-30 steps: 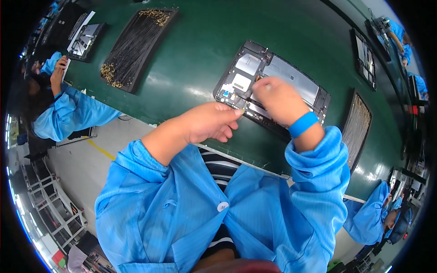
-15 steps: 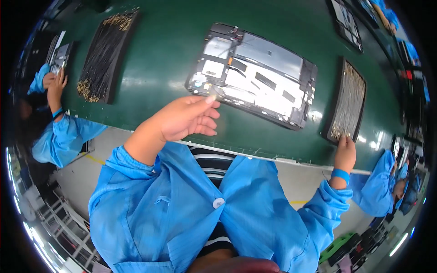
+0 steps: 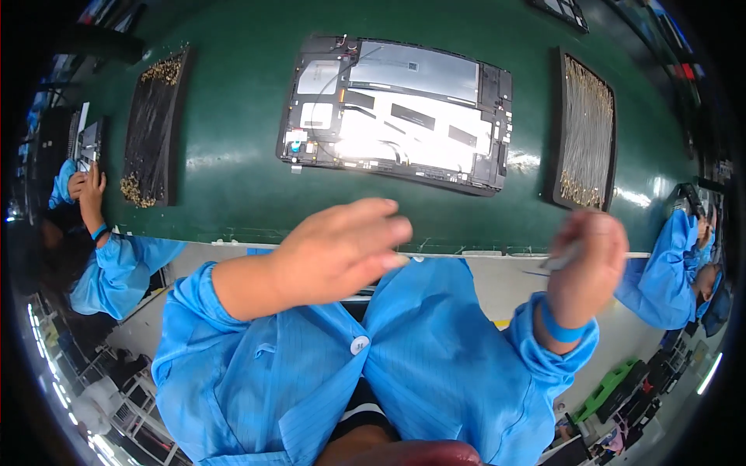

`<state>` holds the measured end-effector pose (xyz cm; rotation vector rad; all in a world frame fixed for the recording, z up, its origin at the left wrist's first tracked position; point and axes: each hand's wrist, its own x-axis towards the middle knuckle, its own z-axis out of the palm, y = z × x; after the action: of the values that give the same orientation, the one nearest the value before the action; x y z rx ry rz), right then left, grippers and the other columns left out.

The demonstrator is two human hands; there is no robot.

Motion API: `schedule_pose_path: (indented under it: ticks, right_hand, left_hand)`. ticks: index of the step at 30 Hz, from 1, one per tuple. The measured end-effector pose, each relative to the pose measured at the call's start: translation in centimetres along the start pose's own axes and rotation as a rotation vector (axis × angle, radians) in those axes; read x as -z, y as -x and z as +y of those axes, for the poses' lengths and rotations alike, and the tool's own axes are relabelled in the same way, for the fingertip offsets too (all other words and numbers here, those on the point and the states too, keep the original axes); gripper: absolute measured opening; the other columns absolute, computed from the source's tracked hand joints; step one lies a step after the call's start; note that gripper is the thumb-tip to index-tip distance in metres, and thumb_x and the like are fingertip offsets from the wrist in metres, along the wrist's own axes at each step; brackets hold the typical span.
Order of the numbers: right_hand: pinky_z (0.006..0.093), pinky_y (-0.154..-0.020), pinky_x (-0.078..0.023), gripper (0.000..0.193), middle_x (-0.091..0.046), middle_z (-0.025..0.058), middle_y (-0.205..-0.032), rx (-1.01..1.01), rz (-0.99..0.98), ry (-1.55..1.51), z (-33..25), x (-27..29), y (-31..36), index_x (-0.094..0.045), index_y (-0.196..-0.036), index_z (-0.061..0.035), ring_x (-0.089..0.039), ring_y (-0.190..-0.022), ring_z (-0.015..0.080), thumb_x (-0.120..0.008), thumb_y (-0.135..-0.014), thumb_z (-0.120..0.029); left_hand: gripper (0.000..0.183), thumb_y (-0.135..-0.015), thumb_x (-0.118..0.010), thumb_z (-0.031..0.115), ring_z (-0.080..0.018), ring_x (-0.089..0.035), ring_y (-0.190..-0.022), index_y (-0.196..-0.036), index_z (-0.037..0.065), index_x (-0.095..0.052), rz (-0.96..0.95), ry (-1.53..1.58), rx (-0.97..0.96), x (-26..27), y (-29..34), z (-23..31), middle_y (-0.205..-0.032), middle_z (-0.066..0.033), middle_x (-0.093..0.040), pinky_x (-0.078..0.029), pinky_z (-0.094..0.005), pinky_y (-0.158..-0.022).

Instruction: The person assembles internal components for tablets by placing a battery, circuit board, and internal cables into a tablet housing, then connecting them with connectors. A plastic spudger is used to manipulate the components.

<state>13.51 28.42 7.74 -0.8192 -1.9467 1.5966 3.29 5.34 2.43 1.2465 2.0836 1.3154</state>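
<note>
An opened tablet-like device point(image 3: 416, 116) with white and silver inner plates lies flat on the green table; a thin black cable point(image 3: 336, 81) runs over its left part. My left hand point(image 3: 342, 250) hovers over the table's near edge, apart from the device, fingers stretched and holding nothing I can see. My right hand point(image 3: 589, 264), blurred by motion, is closed in a pinch just below a black tray point(image 3: 556, 140) of thin grey cables point(image 3: 587, 136) with gold ends. Something pale and thin shows at its fingertips, too smeared to name.
A second black tray point(image 3: 176, 128) at left holds black cables with gold ends. Another device point(image 3: 563, 12) lies at the far right. Co-workers in blue sleeves sit at both sides, one with a hand point(image 3: 92, 194) on a device. The table's near edge point(image 3: 466, 254) runs beneath my hands.
My right hand has left the near end of the grey cable tray and drawn back toward me. My left hand has moved away from the device's near edge. The whole view has shifted.
</note>
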Motion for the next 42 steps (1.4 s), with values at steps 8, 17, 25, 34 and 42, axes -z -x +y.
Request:
schedule_pose_path:
  ticks: [8, 17, 25, 34, 42]
  right_hand:
    - [0.0197, -0.053, -0.041, 0.018, -0.057, 0.0021, -0.073, -0.627, -0.772, -0.283, 2.5, -4.9, 2.2, -0.055, -0.081, -0.0042, -0.049, -0.060, 0.0064, -0.053, -0.080, -0.022]
    - [0.0193, -0.044, -0.037, 0.026, -0.055, 0.0046, -0.071, -0.741, -0.481, -0.282, 3.6, -5.2, 0.5, -0.052, -0.087, -0.0015, -0.046, -0.053, 0.0073, -0.055, -0.078, -0.025]
    - [0.0208, -0.052, -0.041, 0.043, -0.052, 0.0062, -0.075, -0.292, -0.014, -0.447, 3.8, -6.6, -1.6, -0.033, -0.117, -0.0022, -0.049, -0.064, 0.0109, -0.047, -0.083, -0.024]
    - [0.0259, -0.067, -0.041, 0.042, -0.056, 0.0125, -0.089, 0.257, 0.063, -0.177, 6.1, -8.2, -1.4, -0.029, -0.116, 0.0010, -0.051, -0.068, 0.0130, -0.031, -0.089, -0.031]
    - [0.0270, -0.066, -0.042, 0.041, -0.056, 0.0149, -0.090, 0.336, 0.028, -0.129, 7.8, -8.6, -1.5, -0.031, -0.110, 0.0009, -0.053, -0.068, 0.0146, -0.029, -0.089, -0.034]
  left_hand:
    - [0.032, -0.061, -0.067, 0.009, -0.0284, -0.050, -0.079, -0.092, 0.012, -0.059, 0.124, -0.264, -0.235, -1.2, -1.8, -0.4, -0.091, -0.0122, -0.049, -0.043, -0.0331, -0.067]
    - [0.024, -0.059, -0.064, 0.005, -0.0257, -0.046, -0.073, -0.082, 0.007, -0.057, 0.263, -0.502, -0.220, -2.9, -3.9, -0.8, -0.076, -0.0065, -0.044, -0.039, -0.0342, -0.065]
    - [0.014, -0.065, -0.059, 0.010, -0.0279, -0.045, -0.084, -0.078, 0.009, -0.056, 0.262, -0.666, -0.138, -3.5, -5.8, -2.6, -0.080, -0.0052, -0.049, -0.036, -0.0373, -0.075]
    - [0.011, -0.064, -0.058, 0.010, -0.0245, -0.046, -0.082, -0.076, 0.010, -0.057, 0.194, -0.636, -0.104, -3.2, -6.3, -2.3, -0.076, -0.0032, -0.049, -0.037, -0.0358, -0.072]
    - [0.014, -0.061, -0.056, 0.008, -0.0219, -0.045, -0.078, -0.075, 0.011, -0.057, 0.211, -0.645, -0.106, -3.1, -6.3, -2.0, -0.074, -0.0020, -0.047, -0.036, -0.0334, -0.069]
